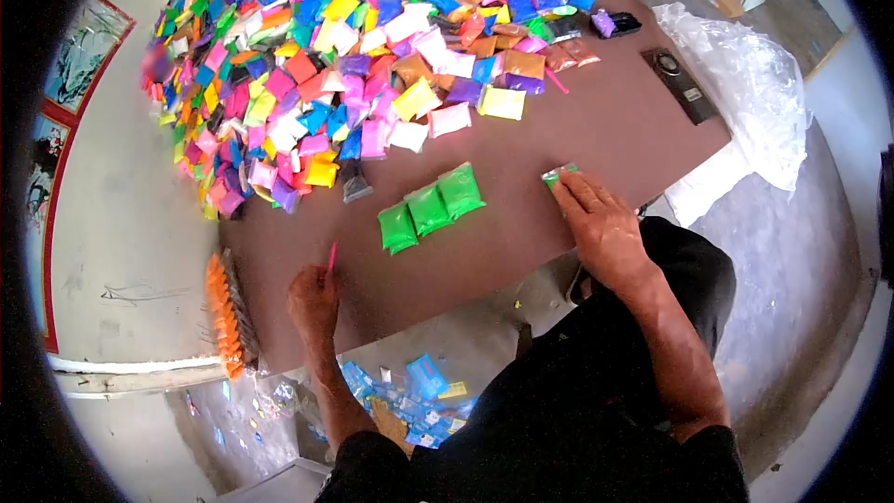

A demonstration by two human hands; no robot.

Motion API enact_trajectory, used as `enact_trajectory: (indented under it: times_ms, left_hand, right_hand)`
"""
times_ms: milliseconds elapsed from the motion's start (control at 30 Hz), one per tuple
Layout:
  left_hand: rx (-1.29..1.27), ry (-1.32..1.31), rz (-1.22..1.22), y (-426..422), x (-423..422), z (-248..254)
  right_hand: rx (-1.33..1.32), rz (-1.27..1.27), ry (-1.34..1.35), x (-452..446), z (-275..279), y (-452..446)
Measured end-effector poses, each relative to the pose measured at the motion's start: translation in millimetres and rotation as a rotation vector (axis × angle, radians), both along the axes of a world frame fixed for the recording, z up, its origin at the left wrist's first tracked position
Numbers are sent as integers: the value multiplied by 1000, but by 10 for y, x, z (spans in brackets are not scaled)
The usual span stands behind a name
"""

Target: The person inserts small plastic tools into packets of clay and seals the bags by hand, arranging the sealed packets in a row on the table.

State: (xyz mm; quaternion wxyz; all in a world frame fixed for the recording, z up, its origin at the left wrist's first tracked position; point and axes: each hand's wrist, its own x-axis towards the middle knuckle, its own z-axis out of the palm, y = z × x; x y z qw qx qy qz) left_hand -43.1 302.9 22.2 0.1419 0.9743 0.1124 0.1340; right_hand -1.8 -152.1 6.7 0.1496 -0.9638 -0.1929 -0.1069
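My left hand [314,303] is closed around a thin pink stick [332,256], whose tip points up and away over the near left part of the table. Close to the right front edge, my right hand [603,233] has its fingers together over a small green packet [557,174]. Only the far end of that packet shows, and my thumb is hidden. Between my hands, three bright green packets [430,209] lie in a slanting row, touching one another.
A big heap of colourful packets [345,47] covers the far side of the brown table [521,144]. At the right lie a black device with a round dial [678,84] and clear plastic sheeting [745,93]. An orange-bristled brush [223,312] rests at the left edge. Blue packaging [410,401] litters the floor.
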Motion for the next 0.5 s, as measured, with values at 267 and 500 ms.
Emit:
enact_trajectory:
  times_ms: [267, 500]
  left_hand:
    - [463, 231, 10, -33, 173, -26]
    - [509, 127, -39, 134, 303, -165]
  right_hand:
    - [7, 45, -18, -94, 228, -227]
    - [107, 71, -44, -95, 105, -405]
